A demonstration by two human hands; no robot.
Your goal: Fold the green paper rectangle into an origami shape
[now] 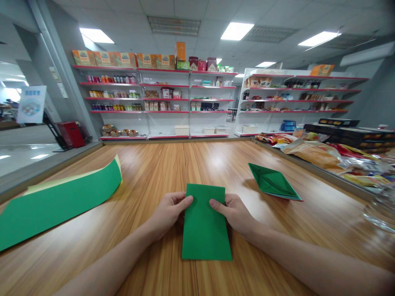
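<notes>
"Where's the green paper (pixel 206 234)?"
"Above the surface (pixel 148 263), between both hands."
"Held how?"
"Left hand (pixel 168 213) at its nine o'clock edge, right hand (pixel 240 213) at three, fingers closed on it, thumbs on top."
"Nearby?"
"Folded paper (pixel 273 181) towards two o'clock, green sheet (pixel 61 207) towards nine."

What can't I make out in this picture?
All in the head view:
- Most fingers of the bare left hand and bare right hand: hidden behind the flat green paper rectangle.
- Far end of the long green paper sheet: cut off by the left edge.
- Full shape of the clear, shiny container: cut off by the right edge.
- Words on the white upright sign: too small and blurred.
</notes>
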